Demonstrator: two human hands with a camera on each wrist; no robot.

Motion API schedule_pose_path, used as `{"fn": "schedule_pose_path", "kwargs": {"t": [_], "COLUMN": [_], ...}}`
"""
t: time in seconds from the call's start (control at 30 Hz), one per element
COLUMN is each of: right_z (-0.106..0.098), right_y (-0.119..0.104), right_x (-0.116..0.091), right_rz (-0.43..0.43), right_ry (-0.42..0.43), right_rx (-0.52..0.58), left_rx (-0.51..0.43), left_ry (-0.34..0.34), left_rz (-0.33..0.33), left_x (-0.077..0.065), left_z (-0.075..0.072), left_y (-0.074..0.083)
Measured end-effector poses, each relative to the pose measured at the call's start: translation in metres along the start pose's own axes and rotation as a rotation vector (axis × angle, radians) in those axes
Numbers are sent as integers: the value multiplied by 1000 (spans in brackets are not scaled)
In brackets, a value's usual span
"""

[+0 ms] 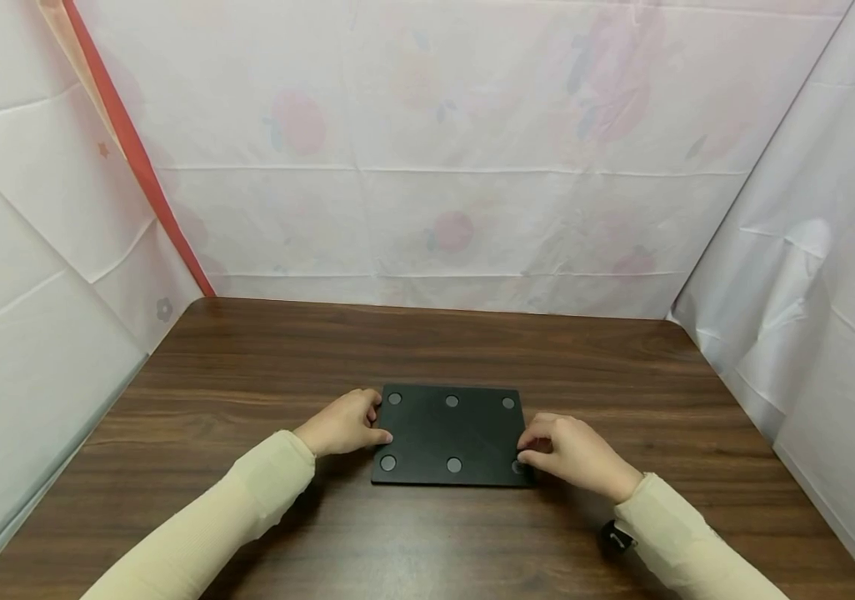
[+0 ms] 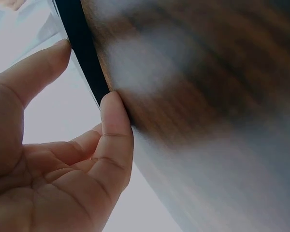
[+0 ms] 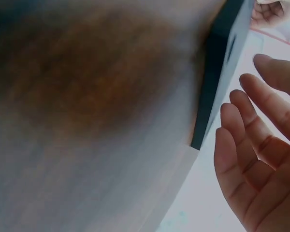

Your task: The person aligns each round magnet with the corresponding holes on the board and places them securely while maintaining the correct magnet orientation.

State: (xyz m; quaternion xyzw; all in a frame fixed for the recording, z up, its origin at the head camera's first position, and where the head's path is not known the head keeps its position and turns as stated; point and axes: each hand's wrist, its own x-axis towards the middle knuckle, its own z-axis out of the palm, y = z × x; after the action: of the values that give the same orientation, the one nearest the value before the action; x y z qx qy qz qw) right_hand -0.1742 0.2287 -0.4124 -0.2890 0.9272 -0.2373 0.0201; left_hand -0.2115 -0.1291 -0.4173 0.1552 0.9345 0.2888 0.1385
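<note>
A flat black rectangular board (image 1: pixel 452 433) lies on the wooden table (image 1: pixel 427 542), with several grey round spots near its long edges. At its left edge is my left hand (image 1: pixel 345 423), thumb over the upper face. The left wrist view shows a fingertip (image 2: pixel 114 99) against the board's dark side (image 2: pixel 82 38), with thumb and finger well apart. My right hand (image 1: pixel 573 450) hovers at the board's right edge, partly covering the lower right spot. In the right wrist view its loosely bent fingers (image 3: pixel 227 145) stand apart from the board (image 3: pixel 215 72), holding nothing.
Pale curtains with faint fruit prints (image 1: pixel 412 208) enclose the table at the back and sides. A red strip (image 1: pixel 135 158) runs down the back left corner. Something small and black (image 1: pixel 615 537) is at the right wrist.
</note>
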Motion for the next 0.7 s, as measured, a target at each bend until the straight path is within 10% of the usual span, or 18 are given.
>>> {"fn": "schedule_pose_path", "kwargs": {"t": [0.43, 0.7], "right_z": [-27, -35], "right_y": [12, 23], "right_x": [14, 20], "right_rz": [100, 203], "right_ry": [268, 401], "right_rx": [-30, -136], "left_rx": [-38, 181], "left_ry": [31, 232], "left_rz": [21, 25], "left_x": [-5, -12], "left_z": [-10, -20], "left_y": [-7, -11]}}
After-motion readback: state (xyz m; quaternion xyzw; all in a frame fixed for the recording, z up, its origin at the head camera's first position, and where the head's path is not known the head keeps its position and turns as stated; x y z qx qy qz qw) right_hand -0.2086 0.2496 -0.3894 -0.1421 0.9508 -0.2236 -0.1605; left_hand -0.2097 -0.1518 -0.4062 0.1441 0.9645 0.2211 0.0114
